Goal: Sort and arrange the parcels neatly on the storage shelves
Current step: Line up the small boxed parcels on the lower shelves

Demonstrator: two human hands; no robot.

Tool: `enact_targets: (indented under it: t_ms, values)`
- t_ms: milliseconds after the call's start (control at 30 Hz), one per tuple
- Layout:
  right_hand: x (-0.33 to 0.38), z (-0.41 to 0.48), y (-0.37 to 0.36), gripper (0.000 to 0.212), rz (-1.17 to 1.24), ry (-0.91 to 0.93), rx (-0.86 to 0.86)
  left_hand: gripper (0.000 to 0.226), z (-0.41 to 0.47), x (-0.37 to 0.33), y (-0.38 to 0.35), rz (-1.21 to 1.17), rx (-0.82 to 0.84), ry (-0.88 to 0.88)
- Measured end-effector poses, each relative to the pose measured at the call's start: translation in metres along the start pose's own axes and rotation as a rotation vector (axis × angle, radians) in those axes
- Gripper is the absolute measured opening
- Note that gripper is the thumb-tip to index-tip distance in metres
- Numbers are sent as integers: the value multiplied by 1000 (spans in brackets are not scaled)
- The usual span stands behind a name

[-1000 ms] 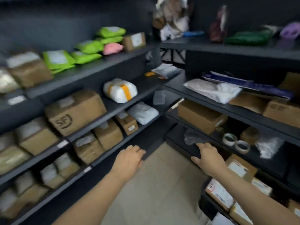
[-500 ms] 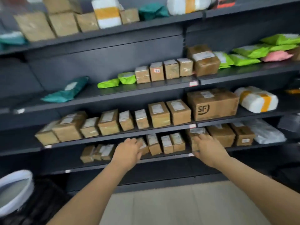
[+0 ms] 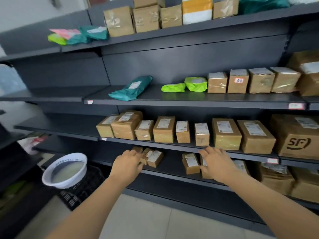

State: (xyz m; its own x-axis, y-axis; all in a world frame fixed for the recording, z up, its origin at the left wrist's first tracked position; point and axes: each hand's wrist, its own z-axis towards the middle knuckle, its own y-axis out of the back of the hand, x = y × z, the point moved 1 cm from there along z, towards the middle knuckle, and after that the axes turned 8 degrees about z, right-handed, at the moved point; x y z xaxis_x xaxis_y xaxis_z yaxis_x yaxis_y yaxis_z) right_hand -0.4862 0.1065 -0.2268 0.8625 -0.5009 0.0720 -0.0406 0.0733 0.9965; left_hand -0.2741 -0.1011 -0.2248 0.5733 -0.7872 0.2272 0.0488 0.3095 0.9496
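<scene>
As left hand [image 3: 126, 167] hovers at low shelf [image 3: 172, 163], fingers [image 3: 137, 155] touch small parcels [image 3: 154, 158].

The dark storage shelves [image 3: 189, 100] carry parcels on every level. A huddle of small brown boxes [image 3: 152, 157] with white labels lies askew, touching the left grip [image 3: 127, 165]. One small labelled box [image 3: 190, 163] stands just left of the right grip [image 3: 217, 163], and another lies partly under it. On the shelf above both grips runs a row of taped brown boxes [image 3: 164, 129], labels up, with an SF box [image 3: 296, 137] at its right end. Higher still lie a teal mailer [image 3: 132, 88] and two green mailers [image 3: 184, 85].
</scene>
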Motion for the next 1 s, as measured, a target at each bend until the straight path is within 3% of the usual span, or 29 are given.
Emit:
enact_targets:
  t_ms: [333, 600, 1000]
  values:
    - [18, 109, -23, 51, 116, 180, 55, 32, 59, 36, -29, 26, 49, 127]
    - [53, 168, -65, 59, 145, 238, 178, 31, 91, 73, -89, -53, 76, 94]
    - [151, 282, -187, 61, 247, 7, 308, 30, 174, 189, -254, -103, 191, -151]
